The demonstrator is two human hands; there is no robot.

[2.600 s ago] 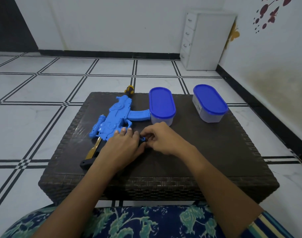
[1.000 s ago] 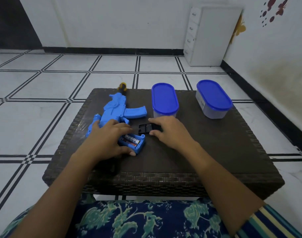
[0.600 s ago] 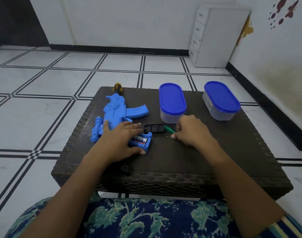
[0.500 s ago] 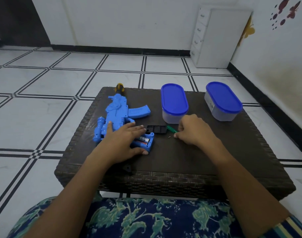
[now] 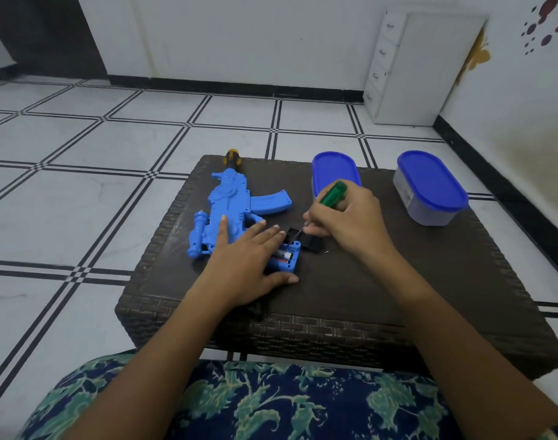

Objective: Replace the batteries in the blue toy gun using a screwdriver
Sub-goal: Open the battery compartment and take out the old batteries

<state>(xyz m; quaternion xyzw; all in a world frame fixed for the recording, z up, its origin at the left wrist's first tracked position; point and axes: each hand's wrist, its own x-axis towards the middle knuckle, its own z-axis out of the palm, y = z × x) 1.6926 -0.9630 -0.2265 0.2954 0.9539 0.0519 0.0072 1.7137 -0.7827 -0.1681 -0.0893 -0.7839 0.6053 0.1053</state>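
The blue toy gun [image 5: 230,204] lies on the dark wicker table [image 5: 382,296], barrel toward me on the left. My left hand [image 5: 249,258] presses flat on its stock, fingers spread beside the uncovered battery compartment [image 5: 285,257], where batteries show. My right hand [image 5: 350,223] grips a small green-handled screwdriver [image 5: 333,193], its thin tip pointing down at the compartment's far edge. The black battery cover [image 5: 311,244] lies on the table just right of the compartment, with a tiny screw [image 5: 326,251] beside it.
Two clear tubs with blue lids stand at the back, one [image 5: 334,173] behind my right hand and one [image 5: 430,188] at the right. A black-and-yellow screwdriver handle [image 5: 232,155] pokes out beyond the gun. A white drawer unit [image 5: 423,68] stands against the wall.
My right hand laid the black cover down, picked the green screwdriver up off the table and brought its tip to the battery compartment. My left hand stayed on the gun.
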